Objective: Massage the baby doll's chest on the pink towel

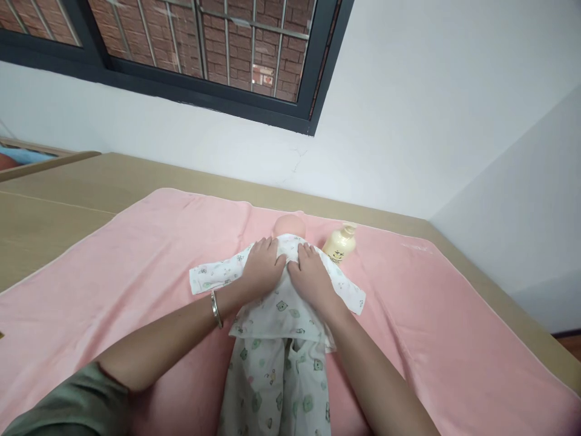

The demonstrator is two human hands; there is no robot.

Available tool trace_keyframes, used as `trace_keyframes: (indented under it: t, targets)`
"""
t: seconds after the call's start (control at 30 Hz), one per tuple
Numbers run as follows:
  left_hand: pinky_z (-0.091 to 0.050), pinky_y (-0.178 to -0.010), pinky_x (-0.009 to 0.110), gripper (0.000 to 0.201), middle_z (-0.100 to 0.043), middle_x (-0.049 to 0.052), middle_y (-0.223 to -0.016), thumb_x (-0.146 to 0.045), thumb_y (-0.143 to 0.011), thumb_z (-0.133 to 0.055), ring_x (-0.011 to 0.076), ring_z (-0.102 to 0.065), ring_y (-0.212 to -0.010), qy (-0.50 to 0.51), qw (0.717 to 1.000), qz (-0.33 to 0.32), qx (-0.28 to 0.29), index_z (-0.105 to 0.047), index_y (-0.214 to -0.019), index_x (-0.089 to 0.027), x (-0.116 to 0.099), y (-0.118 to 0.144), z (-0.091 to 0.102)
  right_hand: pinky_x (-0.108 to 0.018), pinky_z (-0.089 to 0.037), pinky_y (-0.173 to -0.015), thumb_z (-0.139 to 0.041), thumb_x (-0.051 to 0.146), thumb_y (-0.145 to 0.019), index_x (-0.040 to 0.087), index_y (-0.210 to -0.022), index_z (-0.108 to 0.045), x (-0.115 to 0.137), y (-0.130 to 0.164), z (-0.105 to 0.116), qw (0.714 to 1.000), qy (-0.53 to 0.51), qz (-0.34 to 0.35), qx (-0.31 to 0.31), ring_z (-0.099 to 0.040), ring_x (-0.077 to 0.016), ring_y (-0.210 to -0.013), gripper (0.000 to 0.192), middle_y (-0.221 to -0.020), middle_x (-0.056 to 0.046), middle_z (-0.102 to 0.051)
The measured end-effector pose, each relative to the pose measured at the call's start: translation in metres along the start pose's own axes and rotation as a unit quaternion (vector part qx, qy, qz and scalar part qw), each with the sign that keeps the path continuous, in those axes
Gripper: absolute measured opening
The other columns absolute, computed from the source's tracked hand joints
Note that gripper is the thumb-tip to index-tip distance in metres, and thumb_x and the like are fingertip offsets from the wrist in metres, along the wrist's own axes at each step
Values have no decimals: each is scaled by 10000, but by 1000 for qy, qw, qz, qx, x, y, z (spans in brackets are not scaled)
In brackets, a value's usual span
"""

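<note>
A baby doll [289,225] lies on a pink sheet, dressed in a white printed top [285,312] with both sleeves spread out sideways. Below the top's hem are matching printed trousers [272,381], which run off the lower edge of the view. My left hand [263,266] rests on the left side of the top's chest, fingers stretched out. On the other side lies my right hand [312,275], also with fingers extended, its thumb close to the left thumb. Only the smooth crown of the doll's head shows above the collar.
A cream pump bottle [340,242] lies tilted by the right sleeve. The pink sheet [436,315] covers a wooden surface [68,175] that meets a white wall. Above is a dark-framed window [213,91] with bars outside. Blue cloth [27,156] shows at the far left.
</note>
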State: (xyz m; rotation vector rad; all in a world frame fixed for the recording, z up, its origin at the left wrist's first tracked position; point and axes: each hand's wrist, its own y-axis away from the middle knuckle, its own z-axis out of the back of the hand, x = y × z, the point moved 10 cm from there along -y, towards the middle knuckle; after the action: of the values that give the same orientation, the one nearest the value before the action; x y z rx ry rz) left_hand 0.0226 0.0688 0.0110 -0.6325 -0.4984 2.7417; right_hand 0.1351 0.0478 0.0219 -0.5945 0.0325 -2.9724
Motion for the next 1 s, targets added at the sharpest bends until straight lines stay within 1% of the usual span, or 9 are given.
trace_keyframes:
  t: [0.13,0.2,0.27,0.4,0.53,0.67,0.8,0.93,1.0]
  targets:
    - [-333,-1207,549,544,-516,255,-1531,-235,-969,-393,385,-425,-1474,-48,997,-50,-32,-470,-1460,-13,-30,26,2,-486,-226,-1289,-430,346,-982,87,-1573,-422,-27,-23,1,999,-47,13,1,-274,-308,-1581,645,-1674,-165,-361]
    - [-308,-1227,540,562,-495,251,-1557,-223,-954,-405,392,-409,-1487,-51,997,-52,-27,-467,-1469,-5,-34,29,1,-468,-217,-1293,-411,377,-1003,92,-1576,-422,-34,-27,1,999,-45,10,-3,-274,-298,-1582,640,-1674,-157,-364]
    - [-311,-1228,528,557,-505,242,-1552,-224,-950,-403,383,-423,-1478,-39,998,-34,-18,-486,-1458,-11,-28,23,1,-467,-206,-1295,-404,394,-1016,69,-1579,-412,-32,-25,1,1000,-22,9,-10,-279,-310,-1578,650,-1672,-177,-362]
    - [-380,-1179,503,494,-600,207,-1457,-228,-942,-388,336,-523,-1385,2,1000,17,4,-562,-1376,-70,-4,4,-4,-477,-191,-1292,-345,332,-1035,-3,-1575,-383,-9,-7,1,999,41,-4,-3,-289,-336,-1569,636,-1650,-227,-379]
    - [-379,-1183,502,508,-596,195,-1464,-241,-937,-403,329,-513,-1381,15,999,19,-22,-544,-1396,-75,2,2,-5,-452,-217,-1283,-324,287,-1029,-27,-1582,-351,8,9,1,998,52,-7,25,-278,-335,-1574,637,-1656,-234,-363]
    - [-366,-1196,520,504,-597,186,-1465,-277,-969,-402,338,-502,-1394,17,999,16,-43,-535,-1417,-88,0,9,-6,-450,-245,-1274,-315,318,-1036,19,-1584,-375,-2,0,1,1000,13,4,23,-274,-323,-1576,627,-1662,-202,-371]
    - [-368,-1196,535,492,-609,181,-1449,-325,-1006,-382,341,-504,-1398,22,998,17,-53,-539,-1417,-106,2,9,-8,-477,-215,-1283,-343,392,-1042,42,-1585,-382,-20,-16,-1,1000,-5,3,-4,-264,-323,-1580,647,-1674,-203,-345]
    - [-375,-1191,543,476,-616,181,-1437,-331,-1020,-362,334,-502,-1403,23,998,16,-58,-546,-1406,-121,0,9,-5,-475,-201,-1285,-363,416,-1040,37,-1583,-382,-25,-21,-3,1000,-15,11,-6,-274,-318,-1577,663,-1670,-209,-349]
    - [-376,-1190,543,488,-603,197,-1452,-316,-1017,-364,344,-500,-1402,15,998,20,-52,-539,-1415,-94,-3,11,-3,-462,-228,-1276,-379,429,-1036,76,-1564,-434,-25,-22,0,999,-29,19,-4,-315,-306,-1560,637,-1654,-179,-396]
